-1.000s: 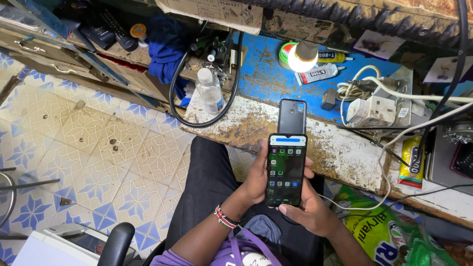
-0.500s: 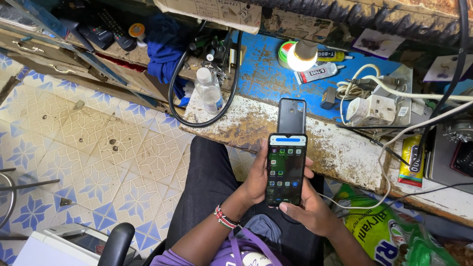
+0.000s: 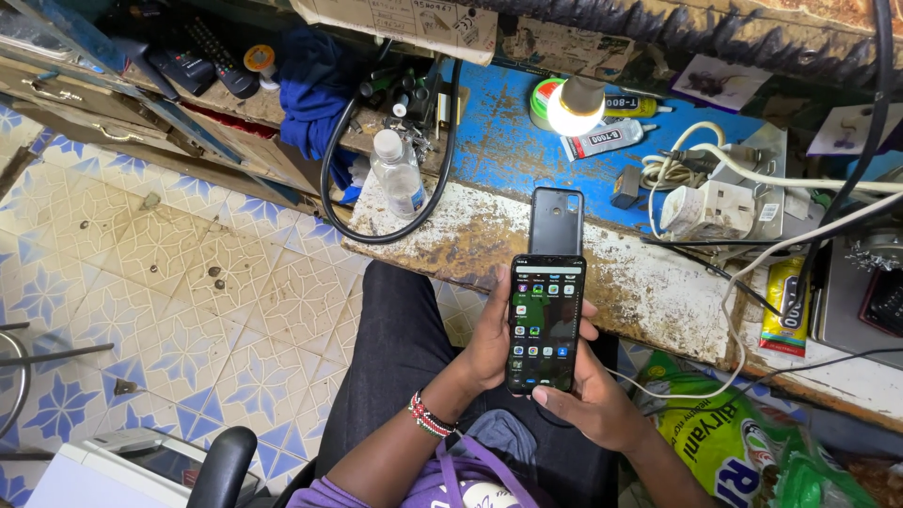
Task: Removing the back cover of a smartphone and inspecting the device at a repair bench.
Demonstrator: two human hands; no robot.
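Note:
A black smartphone with its screen lit, showing rows of app icons, is upright over my lap. My left hand grips its left edge, a beaded band on the wrist. My right hand cups the phone's lower right corner, thumb near the bottom of the screen. A second dark phone lies on its face on the worn workbench just beyond the held phone's top.
A clear plastic bottle stands inside a black cable loop. A lit bulb, glue tubes, white plug adapters and wires crowd the bench. Patterned floor tiles lie left; a green bag at right.
The screen now shows a home screen with app icons on a dark background instead of the earlier list view. My right thumb has shifted slightly at the phone's bottom.

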